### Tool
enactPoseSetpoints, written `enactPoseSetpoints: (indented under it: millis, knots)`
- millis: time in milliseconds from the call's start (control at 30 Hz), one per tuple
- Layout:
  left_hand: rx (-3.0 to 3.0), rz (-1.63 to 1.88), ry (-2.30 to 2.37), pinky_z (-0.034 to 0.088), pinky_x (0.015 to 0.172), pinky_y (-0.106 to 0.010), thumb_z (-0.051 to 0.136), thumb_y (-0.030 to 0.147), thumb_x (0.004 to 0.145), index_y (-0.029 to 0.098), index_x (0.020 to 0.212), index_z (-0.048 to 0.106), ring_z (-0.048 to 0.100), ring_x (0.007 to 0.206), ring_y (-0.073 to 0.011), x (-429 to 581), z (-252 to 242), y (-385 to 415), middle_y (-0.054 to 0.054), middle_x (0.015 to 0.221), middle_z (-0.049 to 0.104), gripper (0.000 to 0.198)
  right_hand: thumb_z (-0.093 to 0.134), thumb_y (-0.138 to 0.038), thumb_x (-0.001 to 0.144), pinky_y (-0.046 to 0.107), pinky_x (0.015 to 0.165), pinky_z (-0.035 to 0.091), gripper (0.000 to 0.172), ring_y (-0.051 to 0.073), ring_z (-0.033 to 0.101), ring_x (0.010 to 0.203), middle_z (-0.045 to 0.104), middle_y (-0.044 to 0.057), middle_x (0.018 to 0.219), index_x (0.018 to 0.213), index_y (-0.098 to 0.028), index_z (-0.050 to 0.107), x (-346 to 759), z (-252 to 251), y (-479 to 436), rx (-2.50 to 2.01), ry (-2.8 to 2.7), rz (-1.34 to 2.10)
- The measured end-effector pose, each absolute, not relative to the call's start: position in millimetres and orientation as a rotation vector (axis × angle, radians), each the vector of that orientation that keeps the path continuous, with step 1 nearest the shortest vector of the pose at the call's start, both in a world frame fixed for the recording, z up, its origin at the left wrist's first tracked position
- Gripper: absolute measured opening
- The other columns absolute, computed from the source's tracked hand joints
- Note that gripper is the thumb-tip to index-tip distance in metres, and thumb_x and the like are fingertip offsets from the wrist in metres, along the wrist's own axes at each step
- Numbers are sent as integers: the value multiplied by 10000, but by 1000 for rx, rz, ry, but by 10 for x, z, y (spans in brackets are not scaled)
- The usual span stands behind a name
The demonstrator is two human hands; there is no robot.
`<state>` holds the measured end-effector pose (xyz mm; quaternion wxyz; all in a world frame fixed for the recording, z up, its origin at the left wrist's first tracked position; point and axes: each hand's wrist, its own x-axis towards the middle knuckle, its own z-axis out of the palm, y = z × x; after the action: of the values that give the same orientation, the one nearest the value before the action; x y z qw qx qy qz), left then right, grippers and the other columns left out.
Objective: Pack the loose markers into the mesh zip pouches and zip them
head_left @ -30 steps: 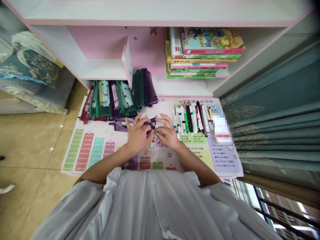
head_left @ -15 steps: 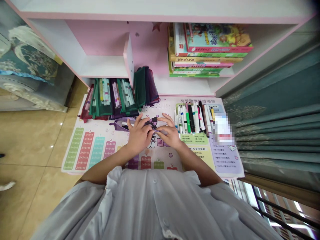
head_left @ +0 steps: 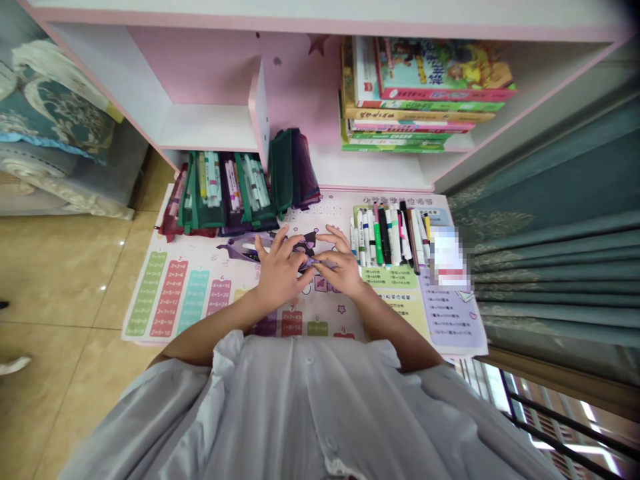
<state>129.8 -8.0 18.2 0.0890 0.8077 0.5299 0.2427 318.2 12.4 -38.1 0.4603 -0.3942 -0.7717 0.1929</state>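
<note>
left hand (head_left: 283, 268), right hand (head_left: 344, 269) | at purple pouch (head_left: 234, 249) | mat (head_left: 183, 293): 2×2=4, 7×7=49

On the tabletop (head_left: 453, 320), a passable gap separates mesh pencil pouches (head_left: 204, 217) from marker pens (head_left: 377, 243), the right hand (head_left: 343, 267) blocking its front.
</note>
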Motion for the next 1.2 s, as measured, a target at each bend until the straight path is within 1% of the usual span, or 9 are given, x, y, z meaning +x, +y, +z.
enactPoseSetpoints:
  millis: [100, 233, 433, 633, 867, 1067, 1200]
  knots:
    - [2385, 699, 1553, 66, 1159, -704, 609, 311, 892, 242, 784, 710, 447, 1390, -355, 1278, 186, -69, -60, 1265, 675, 164, 672, -292, 884, 591, 1149, 419, 81, 315, 451, 1400, 629, 66, 1295, 825, -251, 710, 3174, -375, 128, -929, -1903, 434]
    - [2333, 709, 1560, 110, 1155, -696, 581, 305, 920, 252, 809, 713, 455, 1384, -331, 1251, 166, -61, -44, 1250, 680, 180, 676, -323, 887, 582, 1140, 437, 100, 306, 462, 1393, 634, 60, 1284, 822, -257, 713, 3177, -383, 133, -957, -1917, 416]
    - [2274, 725, 1588, 176, 1120, -711, 596, 294, 901, 238, 801, 689, 435, 1396, -349, 1252, 162, -64, -48, 1292, 659, 147, 680, -357, 883, 598, 1145, 415, 119, 321, 447, 1402, 634, 60, 1297, 824, -264, 723, 3184, -379, 132, -977, -1919, 485]
    - [2248, 670, 1617, 142, 1138, -715, 585, 282, 889, 229, 770, 678, 398, 1425, -357, 1245, 182, -52, -54, 1338, 633, 160, 681, -353, 881, 598, 1157, 399, 114, 319, 448, 1401, 636, 59, 1290, 820, -266, 722, 3186, -378, 140, -978, -1925, 480]
    - [2243, 672, 1621, 139, 1133, -731, 597, 272, 877, 224, 746, 669, 396, 1427, -362, 1240, 184, -46, -58, 1318, 641, 157, 689, -297, 880, 575, 1150, 418, 70, 313, 449, 1401, 630, 76, 1289, 840, -248, 719, 3184, -368, 146, -896, -1910, 434]
    - [2242, 643, 1640, 147, 1121, -756, 598, 261, 872, 216, 737, 662, 391, 1429, -373, 1219, 208, -38, -63, 1318, 643, 156, 697, -350, 872, 598, 1150, 409, 107, 319, 446, 1401, 630, 59, 1295, 818, -263, 725, 3197, -395, 156, -991, -1922, 472]
    - [2255, 644, 1644, 144, 1117, -770, 594, 259, 873, 213, 732, 666, 399, 1423, -381, 1205, 207, -33, -53, 1319, 641, 165, 695, -349, 875, 585, 1146, 417, 116, 320, 449, 1397, 629, 67, 1292, 814, -255, 728, 3199, -393, 162, -961, -1915, 463]
